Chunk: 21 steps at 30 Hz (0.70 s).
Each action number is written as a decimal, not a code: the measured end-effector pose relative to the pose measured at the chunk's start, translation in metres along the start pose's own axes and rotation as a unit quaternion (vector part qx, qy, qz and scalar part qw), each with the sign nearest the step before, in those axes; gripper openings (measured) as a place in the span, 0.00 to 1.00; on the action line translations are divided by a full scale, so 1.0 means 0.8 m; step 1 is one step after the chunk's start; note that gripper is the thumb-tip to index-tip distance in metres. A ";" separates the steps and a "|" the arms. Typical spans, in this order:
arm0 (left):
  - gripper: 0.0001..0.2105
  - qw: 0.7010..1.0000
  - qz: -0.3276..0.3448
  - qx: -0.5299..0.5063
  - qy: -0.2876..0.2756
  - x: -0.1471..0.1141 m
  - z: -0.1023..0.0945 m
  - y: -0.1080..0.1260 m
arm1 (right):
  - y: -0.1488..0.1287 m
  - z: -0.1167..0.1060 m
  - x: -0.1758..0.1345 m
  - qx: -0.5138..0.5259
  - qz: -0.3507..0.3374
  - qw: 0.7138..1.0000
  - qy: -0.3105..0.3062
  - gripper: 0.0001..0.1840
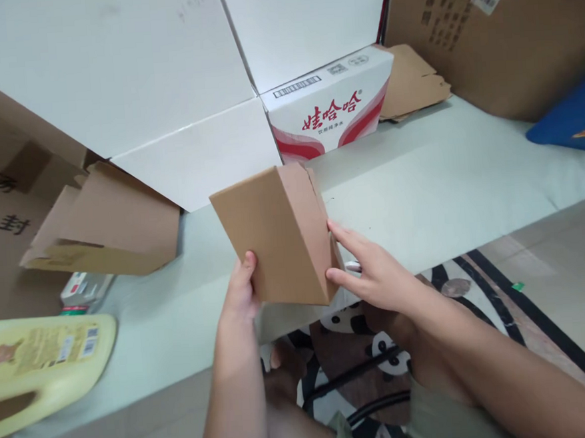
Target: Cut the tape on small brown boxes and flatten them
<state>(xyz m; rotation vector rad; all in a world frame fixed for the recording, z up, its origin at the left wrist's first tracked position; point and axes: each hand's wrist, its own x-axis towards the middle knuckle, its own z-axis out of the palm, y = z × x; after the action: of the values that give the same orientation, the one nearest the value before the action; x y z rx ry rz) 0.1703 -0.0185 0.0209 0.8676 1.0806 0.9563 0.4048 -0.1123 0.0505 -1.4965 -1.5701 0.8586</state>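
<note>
A small brown cardboard box [271, 237] is held tilted above the table's front edge. My left hand [240, 286] grips its lower left edge, thumb on the broad face and the other fingers hidden behind. On the opposite side, my right hand [371, 267] has its thumb and index finger against the narrow side flap [309, 221]; its other fingers are partly hidden. A small whitish object [353, 266] shows beside the right hand, too little visible to name.
The pale green table [420, 177] carries a white-and-red water carton [332, 109], a flattened cardboard piece [410, 84] and an open brown box [117, 224]. A yellow jug [57, 362] and a clear bottle [87, 290] lie left. A blue package [576, 116] sits right.
</note>
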 end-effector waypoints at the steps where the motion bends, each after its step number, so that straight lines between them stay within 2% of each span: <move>1: 0.33 0.999 -0.017 -0.027 -0.005 0.003 0.005 -0.004 | -0.001 -0.002 0.000 -0.014 -0.009 1.000 0.017 0.43; 6: 0.26 0.983 -0.116 -0.138 -0.020 0.012 0.033 -0.019 | -0.003 -0.010 -0.003 -0.072 -0.025 0.993 0.090 0.38; 10: 0.25 0.974 -0.142 -0.170 -0.055 0.008 0.053 -0.033 | -0.010 -0.015 -0.013 -0.122 -0.051 0.983 0.124 0.33; 13: 0.27 0.968 -0.165 -0.163 -0.095 0.006 0.062 -0.044 | -0.010 -0.021 -0.018 -0.166 -0.054 0.975 0.137 0.30; 15: 0.27 0.977 -0.169 -0.099 -0.084 0.009 0.063 -0.048 | -0.007 -0.025 -0.018 -0.184 -0.043 0.972 0.138 0.30; 18: 0.26 0.993 -0.108 0.042 -0.003 0.016 0.056 -0.040 | -0.006 -0.027 -0.012 -0.216 -0.036 0.966 0.140 0.30; 20: 0.26 0.991 0.023 0.115 0.066 0.016 0.049 -0.027 | -0.014 -0.022 -0.007 -0.250 -0.037 0.959 0.127 0.30; 21: 0.26 0.977 0.120 0.149 0.091 0.014 0.046 -0.019 | -0.020 -0.019 -0.004 -0.268 -0.038 0.956 0.113 0.30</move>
<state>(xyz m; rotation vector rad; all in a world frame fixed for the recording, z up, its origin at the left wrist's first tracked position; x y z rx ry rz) 0.2106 -0.0175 0.0129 1.1932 1.3194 1.1066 0.4105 -0.1178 0.0716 -1.8162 -1.7506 0.2014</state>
